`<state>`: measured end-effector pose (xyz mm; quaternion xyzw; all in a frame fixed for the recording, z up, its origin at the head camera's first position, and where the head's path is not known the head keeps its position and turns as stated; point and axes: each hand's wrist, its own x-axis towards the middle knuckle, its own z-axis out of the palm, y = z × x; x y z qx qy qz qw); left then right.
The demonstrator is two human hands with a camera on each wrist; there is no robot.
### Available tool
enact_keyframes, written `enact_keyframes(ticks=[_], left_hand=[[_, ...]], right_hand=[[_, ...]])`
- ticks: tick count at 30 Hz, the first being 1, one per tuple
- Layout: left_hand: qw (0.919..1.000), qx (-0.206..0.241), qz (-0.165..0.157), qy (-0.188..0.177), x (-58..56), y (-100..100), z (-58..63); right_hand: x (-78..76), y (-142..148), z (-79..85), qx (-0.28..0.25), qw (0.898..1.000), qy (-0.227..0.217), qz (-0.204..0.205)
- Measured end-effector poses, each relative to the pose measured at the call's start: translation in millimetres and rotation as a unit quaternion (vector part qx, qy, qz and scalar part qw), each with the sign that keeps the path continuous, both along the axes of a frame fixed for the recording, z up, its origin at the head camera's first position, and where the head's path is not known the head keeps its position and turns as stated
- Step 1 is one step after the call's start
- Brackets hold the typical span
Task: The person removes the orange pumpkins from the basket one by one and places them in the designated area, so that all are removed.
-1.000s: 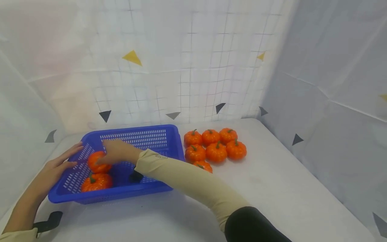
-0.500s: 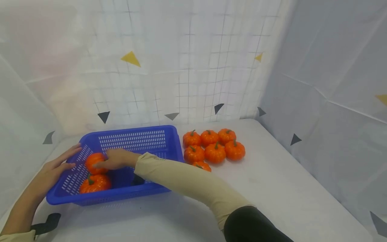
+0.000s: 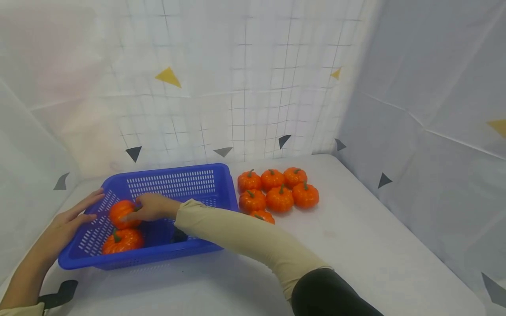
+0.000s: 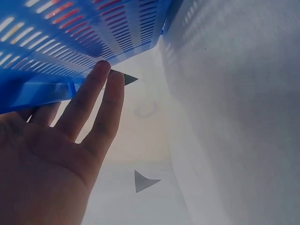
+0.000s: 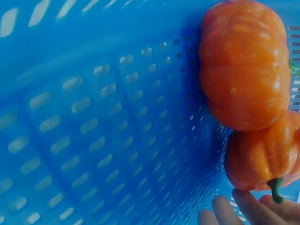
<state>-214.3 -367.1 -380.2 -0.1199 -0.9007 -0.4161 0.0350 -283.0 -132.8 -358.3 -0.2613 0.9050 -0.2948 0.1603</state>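
A blue plastic basket (image 3: 166,252) with slotted walls stands at the left of the table. My left hand (image 3: 69,226) holds its left rim, thumb and forefinger over the edge; in the left wrist view other fingers (image 4: 110,103) extend along the outer wall. Inside, two small orange pumpkins sit against the left wall. The front pumpkin (image 3: 123,241) has its green stem up. My right hand (image 3: 154,207) is at the rear pumpkin (image 3: 120,213); in the right wrist view its loosely extended fingers (image 5: 255,208) touch the pumpkin's edge close to its stem (image 5: 275,190).
Several more orange pumpkins (image 3: 280,199) stand grouped on the white table (image 3: 356,254), just right of the basket. White sheeting (image 3: 197,66) with dark and yellow triangles rises behind, and a grey sheet (image 3: 435,109) borders the right side. My right sleeve (image 3: 237,232) crosses the basket's front right corner.
My right hand has sunk a little lower at the rear pumpkin, uncovering more of it, and then stays almost still. The left hand keeps its place on the rim. The head view has shifted slightly.
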Motion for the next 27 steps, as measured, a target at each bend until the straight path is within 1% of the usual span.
enact_keyframes(ticks=[8,14,17,21,27], left_hand=[[0.9999,0.007,-0.008,0.005,-1.0,-1.3,-0.8],[0.9999,0.003,-0.011,0.012,-2.0,-1.2,1.1],[0.9999,0.0,-0.011,0.012,-1.8,-1.1,1.8],[0.9999,-0.001,-0.011,0.009,-1.4,-1.2,2.3],[0.9999,-0.002,-0.012,0.006,-1.2,-1.9,2.5]], right_hand=[[1.6,3.8,5.9,0.023,0.997,0.072,-0.004],[1.8,4.2,8.5,0.049,0.994,0.092,0.008],[1.0,3.9,9.0,0.058,0.993,0.103,0.005],[0.5,4.9,10.2,0.035,0.993,0.113,-0.001],[3.8,6.0,14.3,-0.025,0.994,0.095,-0.047]])
